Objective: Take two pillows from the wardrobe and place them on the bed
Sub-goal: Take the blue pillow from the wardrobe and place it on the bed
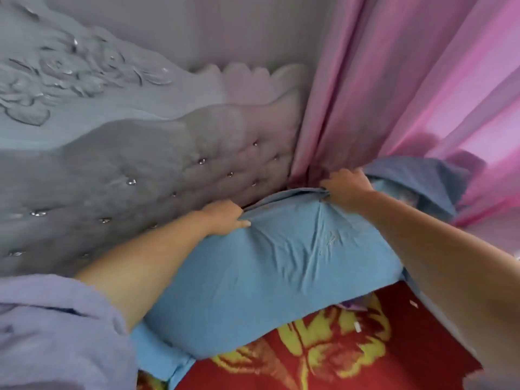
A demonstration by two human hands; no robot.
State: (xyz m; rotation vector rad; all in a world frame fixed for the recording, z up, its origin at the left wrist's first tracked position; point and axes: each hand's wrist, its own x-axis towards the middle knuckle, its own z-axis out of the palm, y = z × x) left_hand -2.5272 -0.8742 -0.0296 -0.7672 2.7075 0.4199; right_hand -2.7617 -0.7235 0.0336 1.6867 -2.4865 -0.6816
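Note:
A light blue pillow (275, 266) lies on the bed, on a red cover with a yellow pattern (365, 350), its far edge against the tufted headboard. My left hand (225, 218) grips the pillow's far left edge, fingers curled over the fabric. My right hand (346, 187) pinches the far right corner of the same pillow. Behind my right hand a darker blue fabric (416, 178) lies by the curtain; I cannot tell whether it is a second pillow.
A grey tufted headboard (140, 175) with shiny studs and carved flowers runs along the left and back. A pink curtain (408, 80) hangs at the right, reaching down to the bed's corner. My purple sleeve (56, 327) fills the lower left.

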